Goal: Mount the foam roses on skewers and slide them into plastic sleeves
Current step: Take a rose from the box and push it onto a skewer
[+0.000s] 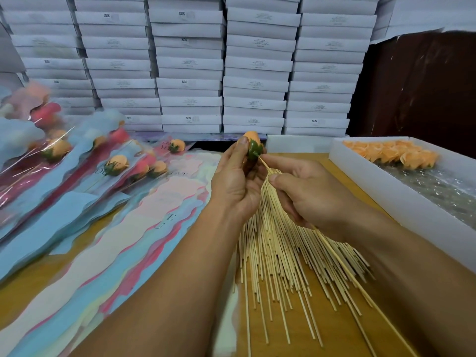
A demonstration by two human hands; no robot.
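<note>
My left hand (235,181) grips an orange foam rose (253,145) with a green base, held up above the table. My right hand (309,194) pinches a wooden skewer (342,264) whose tip touches the rose's green base; the skewer's long end runs down to the lower right. Beneath both hands lies a fanned pile of loose skewers (278,258). Pastel plastic sleeves (144,228) are stacked flat to the left of my arms.
Finished sleeved roses (85,163) lie in overlapping rows at the left. A white tray (401,197) at the right holds several orange roses (396,153) on bubble wrap. Stacked white boxes (190,63) wall off the back.
</note>
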